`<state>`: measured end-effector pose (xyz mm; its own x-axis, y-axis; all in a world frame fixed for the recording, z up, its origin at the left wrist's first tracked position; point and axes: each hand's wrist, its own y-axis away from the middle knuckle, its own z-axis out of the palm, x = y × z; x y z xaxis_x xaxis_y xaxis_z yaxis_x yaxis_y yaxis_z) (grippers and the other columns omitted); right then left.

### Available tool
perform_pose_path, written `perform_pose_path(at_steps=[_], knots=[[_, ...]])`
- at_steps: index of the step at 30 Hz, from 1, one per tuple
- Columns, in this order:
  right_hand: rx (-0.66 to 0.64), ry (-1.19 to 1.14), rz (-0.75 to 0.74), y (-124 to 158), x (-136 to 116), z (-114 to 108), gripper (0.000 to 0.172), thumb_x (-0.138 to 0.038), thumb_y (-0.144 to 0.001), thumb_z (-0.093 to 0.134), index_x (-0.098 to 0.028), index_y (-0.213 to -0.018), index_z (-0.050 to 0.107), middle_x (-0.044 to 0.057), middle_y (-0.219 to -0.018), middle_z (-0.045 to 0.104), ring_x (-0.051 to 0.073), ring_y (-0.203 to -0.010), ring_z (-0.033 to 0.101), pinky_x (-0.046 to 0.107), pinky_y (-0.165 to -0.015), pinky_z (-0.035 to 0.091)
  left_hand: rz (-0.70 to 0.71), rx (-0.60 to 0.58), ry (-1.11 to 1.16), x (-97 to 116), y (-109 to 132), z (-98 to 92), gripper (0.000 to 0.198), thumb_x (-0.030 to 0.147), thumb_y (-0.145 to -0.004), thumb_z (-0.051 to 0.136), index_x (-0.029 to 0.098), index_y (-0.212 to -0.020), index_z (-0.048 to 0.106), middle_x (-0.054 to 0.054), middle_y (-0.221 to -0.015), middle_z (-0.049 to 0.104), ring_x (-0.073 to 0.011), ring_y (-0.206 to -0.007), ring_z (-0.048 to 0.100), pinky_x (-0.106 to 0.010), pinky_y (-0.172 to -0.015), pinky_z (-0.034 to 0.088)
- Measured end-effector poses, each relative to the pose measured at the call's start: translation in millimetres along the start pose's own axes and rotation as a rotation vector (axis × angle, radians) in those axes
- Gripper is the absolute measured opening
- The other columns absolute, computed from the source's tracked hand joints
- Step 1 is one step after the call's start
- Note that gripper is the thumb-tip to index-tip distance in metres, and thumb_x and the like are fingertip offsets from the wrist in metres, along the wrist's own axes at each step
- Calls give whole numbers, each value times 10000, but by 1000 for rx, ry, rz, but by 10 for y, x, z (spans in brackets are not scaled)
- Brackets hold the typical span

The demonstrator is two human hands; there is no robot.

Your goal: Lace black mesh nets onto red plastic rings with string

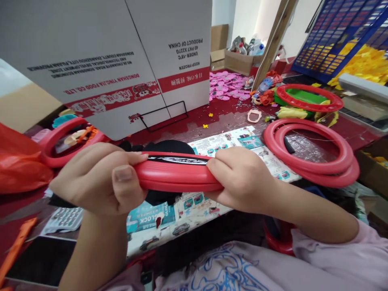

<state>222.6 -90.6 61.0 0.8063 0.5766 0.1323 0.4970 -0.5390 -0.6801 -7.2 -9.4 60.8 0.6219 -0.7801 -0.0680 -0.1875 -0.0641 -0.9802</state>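
Note:
Both my hands grip a red plastic ring (176, 174) held edge-on in front of my chest, with a strip of black fabric showing along its top rim. My left hand (100, 178) is closed round its left end, thumb pressed on the front. My right hand (242, 180) is closed round its right end, knuckles toward me. A black cloth lies just behind the ring on the printed paper (224, 143).
Two stacked red rings (312, 151) lie at the right, a red ring on a green tray (309, 99) behind them. Another red ring (71, 139) sits at the left by an orange bag (18, 161). A big white carton (121, 60) stands behind; pink pieces (227, 85) lie scattered.

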Motion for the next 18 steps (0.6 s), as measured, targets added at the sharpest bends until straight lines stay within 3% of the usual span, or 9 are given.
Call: perform_pose_path(at_steps=[3,6,10,15,18], knots=[[-4,-6,-4,-15,-3,-5,135,-234,-769,509,-166,-689,592,42,-601,518,183,-550,438,322,-523,289,29,-94,-11,90,-27,-47,401,339,-868,384,181,-757,735,-46,-594,617,-177,-557,571,-342,-593,483],[3,-10,4,-60,-13,-2,140,-248,-773,514,-166,-690,591,40,-600,518,183,-540,442,324,-513,274,193,-162,1,219,-105,-43,428,394,-881,381,143,-960,717,-95,-723,656,-268,-734,652,-422,-669,524],[-10,-2,27,-122,-14,8,165,-271,-798,505,-181,-672,562,28,-576,485,177,-521,424,319,-502,240,427,-230,12,315,-258,41,265,367,-829,504,166,-888,666,-51,-660,627,-251,-657,641,-374,-585,507],[-1,7,63,-143,14,8,172,-263,-783,493,-184,-639,543,25,-563,475,164,-502,400,315,-498,219,394,-298,-85,323,-407,147,318,345,-879,385,229,-659,583,2,-518,462,-175,-516,575,-269,-470,400],[5,2,93,-148,33,26,192,-282,-789,507,-175,-636,554,27,-567,492,161,-504,409,311,-502,237,242,-406,-99,318,-457,215,439,449,-890,374,221,-535,497,4,-504,434,-165,-530,589,-306,-532,466]])
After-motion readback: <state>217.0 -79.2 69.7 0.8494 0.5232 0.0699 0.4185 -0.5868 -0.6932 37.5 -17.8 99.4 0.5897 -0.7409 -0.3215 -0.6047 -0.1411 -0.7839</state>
